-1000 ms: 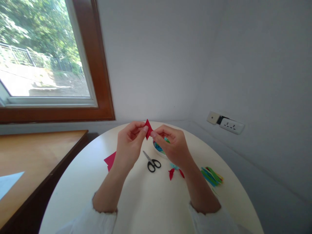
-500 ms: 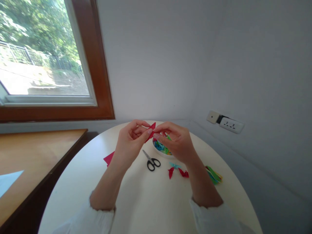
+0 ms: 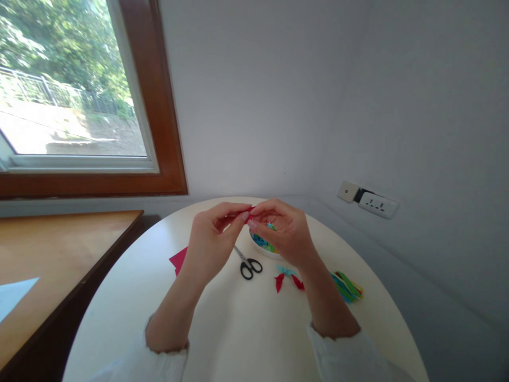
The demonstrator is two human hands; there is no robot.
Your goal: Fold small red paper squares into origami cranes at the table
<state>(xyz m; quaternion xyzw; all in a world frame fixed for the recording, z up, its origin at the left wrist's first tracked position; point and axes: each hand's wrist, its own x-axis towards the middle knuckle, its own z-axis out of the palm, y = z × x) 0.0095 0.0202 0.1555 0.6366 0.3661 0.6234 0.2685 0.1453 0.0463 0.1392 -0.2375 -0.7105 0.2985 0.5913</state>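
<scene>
Between the fingertips of both hands is a small red piece of folded paper, mostly covered by the fingers. My left hand pinches it from the left, thumb and forefinger closed. From the right, my right hand grips it the same way. Below the hands, black-handled scissors lie on the table, their blade tips hidden by my left hand. Partly behind my right hand is a round white dish holding colourful paper bits. Small red folded pieces and a light blue one lie nearer.
Red paper lies partly under my left wrist on the round white table. A bundle of coloured strips sits by my right forearm. A wooden desk stands left; a wall socket is at the right.
The red paper, which stuck out above and below the fingers, is now mostly hidden between them. My left fingers have straightened and closed over it; both hands stay in place.
</scene>
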